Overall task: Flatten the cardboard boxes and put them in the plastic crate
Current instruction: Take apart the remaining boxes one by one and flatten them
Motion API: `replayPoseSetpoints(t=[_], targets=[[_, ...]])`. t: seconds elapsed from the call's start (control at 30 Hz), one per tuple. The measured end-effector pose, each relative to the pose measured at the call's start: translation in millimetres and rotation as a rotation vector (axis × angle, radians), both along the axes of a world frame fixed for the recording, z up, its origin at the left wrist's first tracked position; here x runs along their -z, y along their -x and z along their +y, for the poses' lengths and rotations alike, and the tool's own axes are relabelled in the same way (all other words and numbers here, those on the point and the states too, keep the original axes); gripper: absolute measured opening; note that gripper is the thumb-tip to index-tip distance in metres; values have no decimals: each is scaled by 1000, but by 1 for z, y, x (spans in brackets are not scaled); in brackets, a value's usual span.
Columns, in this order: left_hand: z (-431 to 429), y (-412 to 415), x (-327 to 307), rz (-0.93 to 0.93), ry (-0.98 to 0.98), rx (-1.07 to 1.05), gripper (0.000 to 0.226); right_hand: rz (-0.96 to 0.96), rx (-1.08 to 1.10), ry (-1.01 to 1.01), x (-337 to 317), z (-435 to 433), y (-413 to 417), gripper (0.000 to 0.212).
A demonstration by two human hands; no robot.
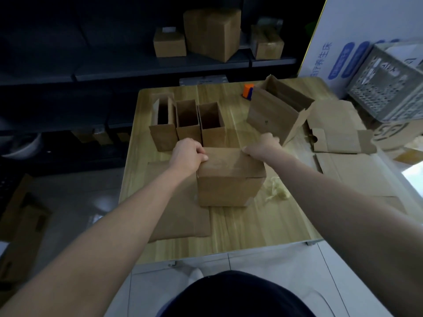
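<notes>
The cardboard box (pixel 229 177) stands upright in the middle of the desk (pixel 251 227), closed top up, its longer side running left to right. The left hand (pixel 188 154) curls its fingers over the top's far left corner. The right hand (pixel 263 147) grips the far right corner.

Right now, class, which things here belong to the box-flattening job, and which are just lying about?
Job: closed box held by left hand and right hand; three open boxes; bigger open box; flat cardboard; crate.
Lying about: orange block; pale scraps; shelf boxes.
</notes>
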State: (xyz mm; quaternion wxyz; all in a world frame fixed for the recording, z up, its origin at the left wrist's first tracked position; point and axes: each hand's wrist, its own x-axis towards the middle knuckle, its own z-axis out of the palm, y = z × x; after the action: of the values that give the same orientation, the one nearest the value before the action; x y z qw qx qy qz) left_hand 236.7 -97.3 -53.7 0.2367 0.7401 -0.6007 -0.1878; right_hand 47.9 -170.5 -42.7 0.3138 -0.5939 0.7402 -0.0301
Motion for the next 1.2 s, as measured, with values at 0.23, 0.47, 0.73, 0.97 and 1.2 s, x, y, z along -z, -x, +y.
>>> replayPoseSetpoints(t=[0.23, 0.47, 0.73, 0.97, 1.2], targets=[[4, -1, 4, 15, 8, -26, 9, 238, -834, -23, 7, 14, -27, 128], [8, 5, 2, -52, -42, -60, 11, 336, -875, -2, 11, 13, -30, 137], [6, 0, 1, -132, -146, 77, 8, 318, -866, 12, 8, 20, -30, 132], [9, -3, 0, -116, -54, 102, 3, 335, -858, -14, 5, 20, -34, 133], [6, 4, -5, -156, -112, 46, 6, 353, -846, -32, 3, 22, -37, 132]])
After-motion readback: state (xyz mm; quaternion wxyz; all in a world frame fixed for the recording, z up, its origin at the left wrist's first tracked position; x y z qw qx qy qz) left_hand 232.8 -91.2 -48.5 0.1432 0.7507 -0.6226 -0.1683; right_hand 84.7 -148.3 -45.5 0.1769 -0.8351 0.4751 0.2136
